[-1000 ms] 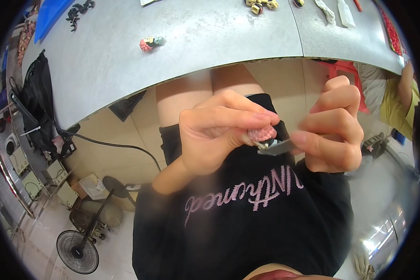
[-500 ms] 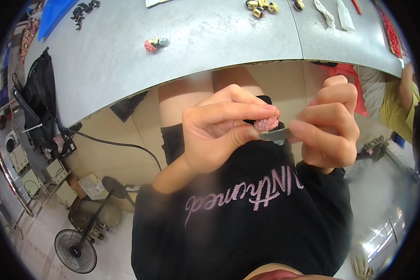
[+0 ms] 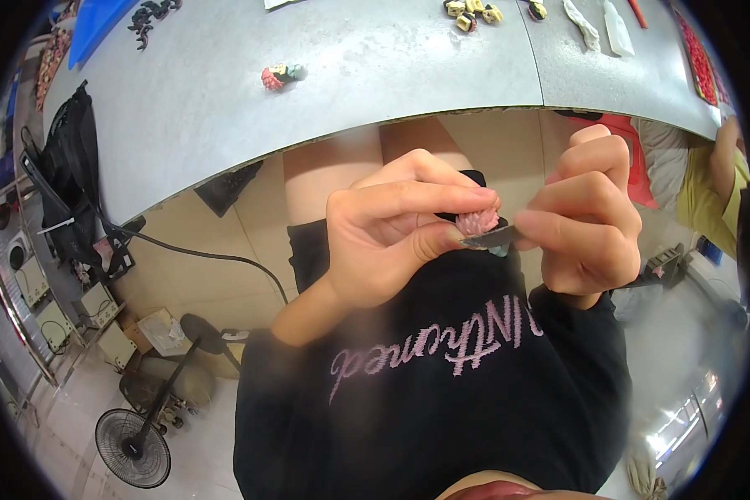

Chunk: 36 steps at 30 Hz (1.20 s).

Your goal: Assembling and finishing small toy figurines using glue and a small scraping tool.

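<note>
Grey table (image 3: 392, 62) runs across the far side, black fan (image 3: 133, 447) down near left. Left hand (image 3: 362, 242) has a small pink-topped piece (image 3: 477, 222) pinched thumb-to-fingers, on the near side of the table edge. Right hand's (image 3: 592, 217) curled, fingertips closed on a thin dark blade (image 3: 493, 239) at the piece.

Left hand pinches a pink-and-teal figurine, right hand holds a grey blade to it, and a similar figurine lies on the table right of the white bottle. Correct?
No: the head view shows the similar figurine left of the white bottle. The pink-and-teal figurine in the left hand and grey blade in the right hand stand.
</note>
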### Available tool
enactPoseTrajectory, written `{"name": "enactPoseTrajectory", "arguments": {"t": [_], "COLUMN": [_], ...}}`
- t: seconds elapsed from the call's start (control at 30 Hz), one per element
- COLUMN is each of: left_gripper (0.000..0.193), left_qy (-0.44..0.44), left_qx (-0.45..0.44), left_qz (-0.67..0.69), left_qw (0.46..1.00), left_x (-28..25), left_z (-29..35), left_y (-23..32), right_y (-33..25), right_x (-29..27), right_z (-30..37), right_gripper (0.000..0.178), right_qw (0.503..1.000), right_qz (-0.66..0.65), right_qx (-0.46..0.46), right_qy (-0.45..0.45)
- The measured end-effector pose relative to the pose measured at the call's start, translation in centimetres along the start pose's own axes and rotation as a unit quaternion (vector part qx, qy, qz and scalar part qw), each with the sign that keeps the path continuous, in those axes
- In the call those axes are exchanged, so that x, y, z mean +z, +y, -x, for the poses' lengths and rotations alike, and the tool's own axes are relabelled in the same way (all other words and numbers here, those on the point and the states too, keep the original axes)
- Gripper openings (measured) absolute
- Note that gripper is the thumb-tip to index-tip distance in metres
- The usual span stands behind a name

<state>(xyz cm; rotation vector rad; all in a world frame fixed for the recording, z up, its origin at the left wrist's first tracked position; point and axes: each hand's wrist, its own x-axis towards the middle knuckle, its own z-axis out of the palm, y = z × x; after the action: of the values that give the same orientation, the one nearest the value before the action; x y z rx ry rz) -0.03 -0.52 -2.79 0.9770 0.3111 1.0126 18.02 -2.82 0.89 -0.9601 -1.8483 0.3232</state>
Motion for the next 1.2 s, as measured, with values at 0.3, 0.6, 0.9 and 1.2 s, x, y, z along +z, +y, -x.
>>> {"name": "enactPoseTrajectory", "arguments": {"t": [0.3,0.6,0.9,1.2], "left_gripper": [0.026,0.026,0.027,0.026], "left_qy": [0.018,0.053,0.050,0.042], "left_qx": [-0.030,-0.032,-0.054,-0.027], "left_qz": [0.106,0.089,0.076,0.084], "left_qw": [0.994,0.994,0.994,0.995], "left_x": [-0.12,-0.03,0.20,0.17], "left_z": [0.14,0.14,0.12,0.12], "left_y": [-0.41,-0.43,0.03,-0.20], "right_y": [0.00,0.02,0.23,0.19], "right_x": [-0.25,-0.04,0.58,0.34], "right_z": [-0.02,-0.08,0.03,0.18], "right_gripper": [0.020,0.022,0.021,0.021], "right_qw": [0.998,1.000,0.998,0.999], "right_qz": [-0.057,0.005,0.060,0.022], "right_qx": [0.021,-0.002,-0.005,0.015], "right_qy": [-0.027,-0.028,0.020,0.024]}}
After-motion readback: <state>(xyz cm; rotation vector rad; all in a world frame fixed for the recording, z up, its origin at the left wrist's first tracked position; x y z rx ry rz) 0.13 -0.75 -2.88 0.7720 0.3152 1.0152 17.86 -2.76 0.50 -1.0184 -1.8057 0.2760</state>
